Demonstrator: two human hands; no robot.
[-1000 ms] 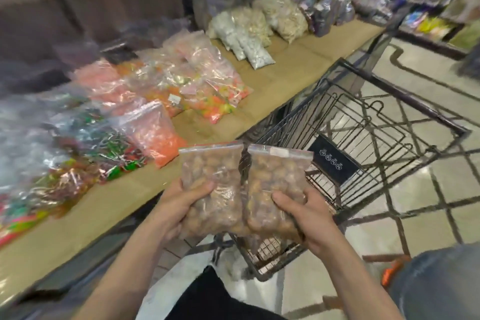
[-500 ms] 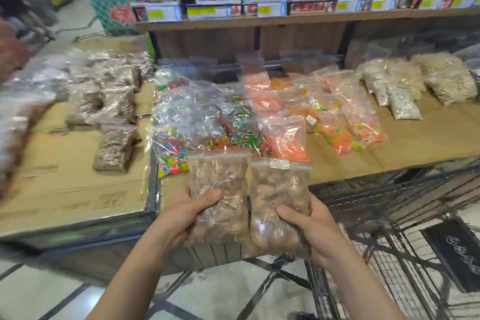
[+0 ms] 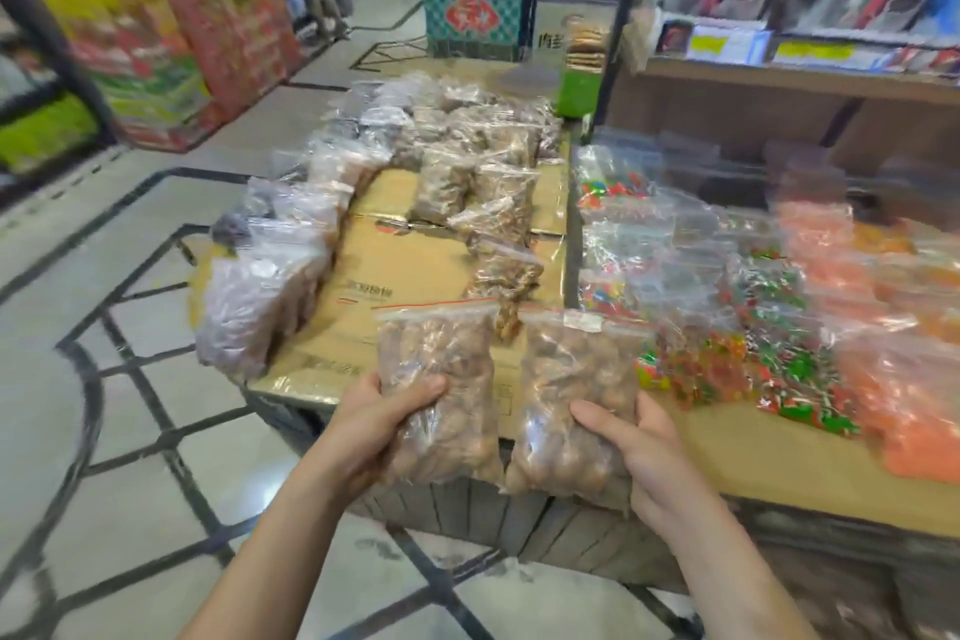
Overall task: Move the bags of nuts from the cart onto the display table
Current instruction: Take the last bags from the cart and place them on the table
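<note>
Stretching ahead in a shop aisle, a cardboard-topped display table [image 3: 415, 270] is carrying rows of nut bags, with tiled floor [image 3: 130, 405] beside it. The left hand [image 3: 376, 424] is gripping one bag of nuts [image 3: 441, 390]; the right hand [image 3: 647, 452] is clutching a second bag [image 3: 571, 395], both hovering over the table's near edge.

Both arms out, left hand [image 3: 376, 424] & right hand [image 3: 641, 452] each clenched.
</note>
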